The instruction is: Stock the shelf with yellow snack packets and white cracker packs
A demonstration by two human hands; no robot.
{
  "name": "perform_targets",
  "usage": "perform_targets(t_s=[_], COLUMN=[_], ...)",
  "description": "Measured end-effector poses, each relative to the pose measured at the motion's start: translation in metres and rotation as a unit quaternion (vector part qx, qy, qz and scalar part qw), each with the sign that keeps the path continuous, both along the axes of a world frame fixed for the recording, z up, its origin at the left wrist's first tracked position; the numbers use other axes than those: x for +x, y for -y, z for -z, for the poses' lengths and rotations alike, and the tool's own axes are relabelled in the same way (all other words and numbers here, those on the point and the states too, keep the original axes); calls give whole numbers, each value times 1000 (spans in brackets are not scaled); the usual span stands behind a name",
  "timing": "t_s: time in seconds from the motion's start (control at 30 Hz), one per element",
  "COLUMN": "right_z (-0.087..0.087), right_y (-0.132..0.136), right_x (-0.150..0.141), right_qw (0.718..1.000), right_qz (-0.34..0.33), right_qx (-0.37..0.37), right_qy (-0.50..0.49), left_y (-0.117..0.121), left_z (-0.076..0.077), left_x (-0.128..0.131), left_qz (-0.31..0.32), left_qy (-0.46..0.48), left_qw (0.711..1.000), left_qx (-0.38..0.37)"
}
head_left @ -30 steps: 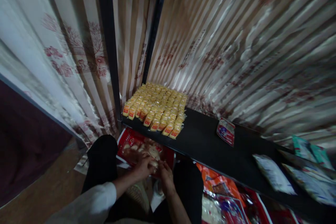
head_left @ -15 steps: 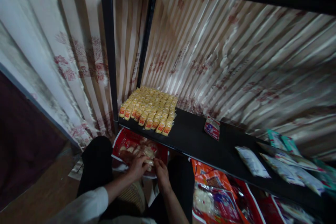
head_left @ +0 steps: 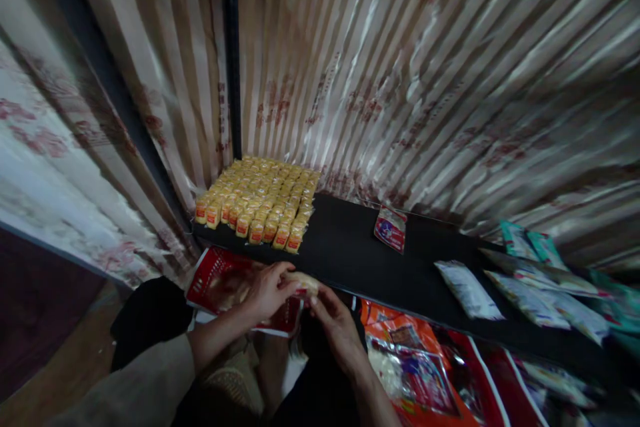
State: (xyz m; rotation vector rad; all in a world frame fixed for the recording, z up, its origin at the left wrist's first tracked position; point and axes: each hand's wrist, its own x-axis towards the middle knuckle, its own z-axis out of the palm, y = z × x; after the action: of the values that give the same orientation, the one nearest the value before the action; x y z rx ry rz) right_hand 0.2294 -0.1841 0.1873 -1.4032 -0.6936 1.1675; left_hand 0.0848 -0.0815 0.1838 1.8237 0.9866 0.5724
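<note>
A small pale wrapped snack packet with a bit of red on it [head_left: 303,282] is between my two hands, just in front of the black shelf's edge. My left hand [head_left: 271,289] closes on its left end, and the fingers of my right hand [head_left: 336,321] pinch its right end. Under my left hand stands a red plastic basket [head_left: 214,275] with pale wrapped pieces in it, partly hidden and blurred. Rows of yellow wrapped snacks [head_left: 265,197] with red labels stand packed together on the shelf's left part, beyond my hands.
On the black shelf [head_left: 345,233] lie a red and purple packet [head_left: 391,228], a white packet [head_left: 469,289] and several other packets at the right. Below are orange bags [head_left: 400,327] and red baskets. A dark post [head_left: 231,53] and striped curtain [head_left: 390,80] stand behind.
My hands have lifted the packet out from over the red basket, up and to the right, toward the shelf edge. The view has shifted, moving the shelf left in the picture.
</note>
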Motion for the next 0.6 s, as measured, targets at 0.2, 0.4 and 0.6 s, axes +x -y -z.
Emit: perform_targets(t_s=[0.2, 0.4, 0.6], right_z=[-1, -6, -7], right_y=[-6, -9, -22], right_x=[44, 77, 109], right_qw=[996, 994, 990], right_qz=[66, 76, 101], right_qx=[-52, -64, -81], right_qy=[42, 52, 62], left_y=[-5, -10, -21], left_z=[-5, 2, -16], left_x=[56, 100, 136], left_qz=[-10, -49, -84], left_qy=[77, 83, -49], left_qw=[992, 986, 995], left_qx=[-101, -134, -15])
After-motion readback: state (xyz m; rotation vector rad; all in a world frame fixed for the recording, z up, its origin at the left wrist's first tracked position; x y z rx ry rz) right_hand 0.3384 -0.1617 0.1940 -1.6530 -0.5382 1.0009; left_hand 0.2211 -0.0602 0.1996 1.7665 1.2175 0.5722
